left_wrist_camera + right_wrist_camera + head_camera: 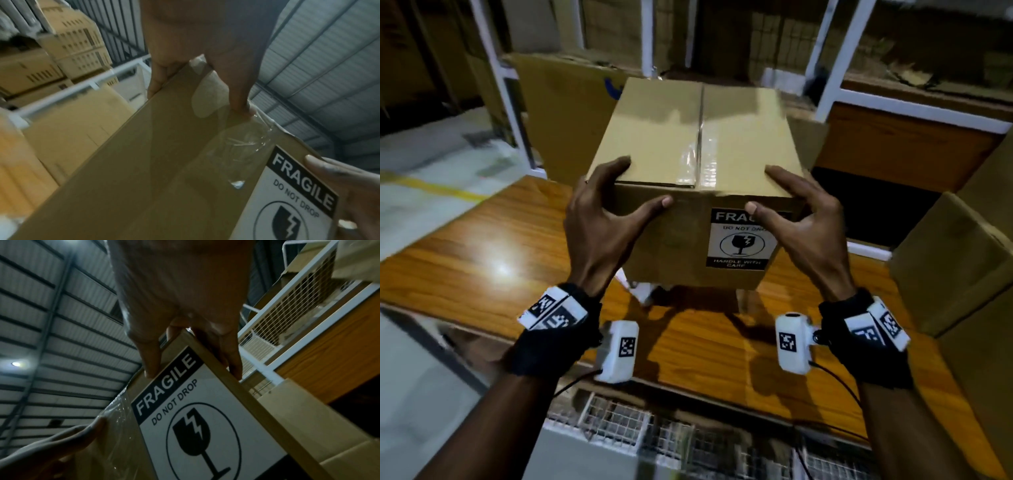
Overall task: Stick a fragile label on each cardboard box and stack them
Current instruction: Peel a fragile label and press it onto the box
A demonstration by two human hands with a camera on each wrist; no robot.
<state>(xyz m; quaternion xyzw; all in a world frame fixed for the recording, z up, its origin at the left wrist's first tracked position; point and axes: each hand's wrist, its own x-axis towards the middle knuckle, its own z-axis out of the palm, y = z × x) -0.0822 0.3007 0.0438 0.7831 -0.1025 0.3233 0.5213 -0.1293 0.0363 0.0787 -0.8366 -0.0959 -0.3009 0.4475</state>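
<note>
A taped brown cardboard box (671, 137) is held above the wooden table (482, 246), between both hands. On its near face sits a black-and-white fragile label (739, 243), which also fills the lower part of the right wrist view (195, 426) and the lower right corner of the left wrist view (292, 194). My left hand (602, 219) grips the near left top corner, fingers on top, thumb on the front face. My right hand (801, 222) grips the near right corner, its thumb on the label's top edge.
Another cardboard box (962, 267) stands at the table's right edge, and a flat cardboard sheet (565, 109) leans behind the held box. White shelf frames (832, 58) with stacked cartons line the back. A wire mesh panel (619, 425) runs below the table's near edge.
</note>
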